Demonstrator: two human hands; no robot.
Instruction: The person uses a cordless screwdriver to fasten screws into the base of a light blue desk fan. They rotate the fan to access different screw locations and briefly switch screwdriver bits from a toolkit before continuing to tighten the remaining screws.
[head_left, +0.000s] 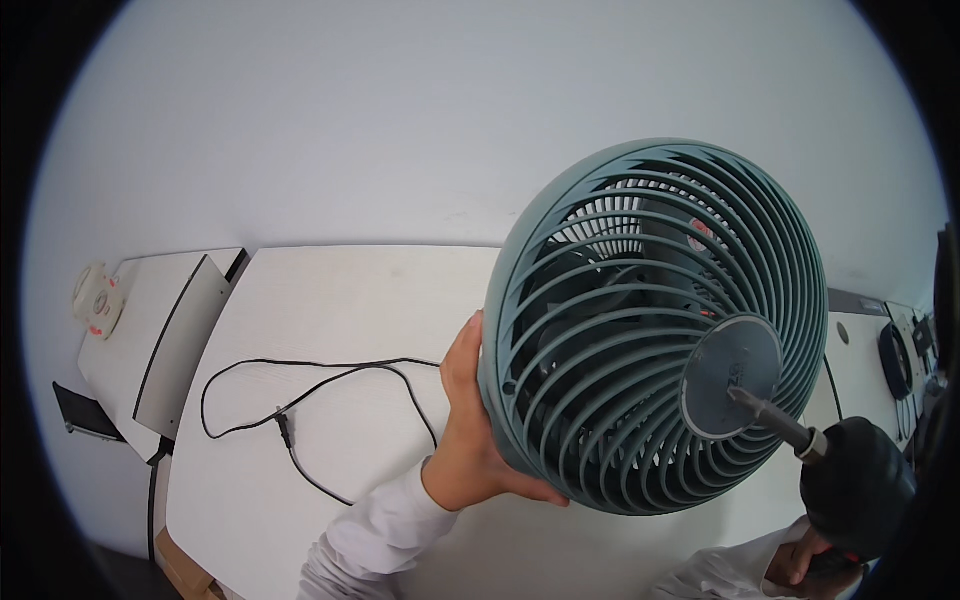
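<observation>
A grey-green fan head (652, 330) with a spiral front grille is tilted up towards me. My left hand (480, 427) grips the left edge of its housing, thumb below and fingers behind. At the lower right, my right hand (814, 555) is closed around the handle of a black power screwdriver (855, 484). The screwdriver bit (765, 412) points at the round grey badge (731, 375) in the middle of the grille; whether it touches is not clear. Dark blades and a motor part show through the slats. The fan's base is hidden.
On the white table (337, 300) a black power cord (300, 366) lies in loops with its plug (283, 427) at the left. Beyond a grey divider panel (184, 349) stands a cream appliance (99, 300). A dark ring-shaped part (895, 360) lies at the far right.
</observation>
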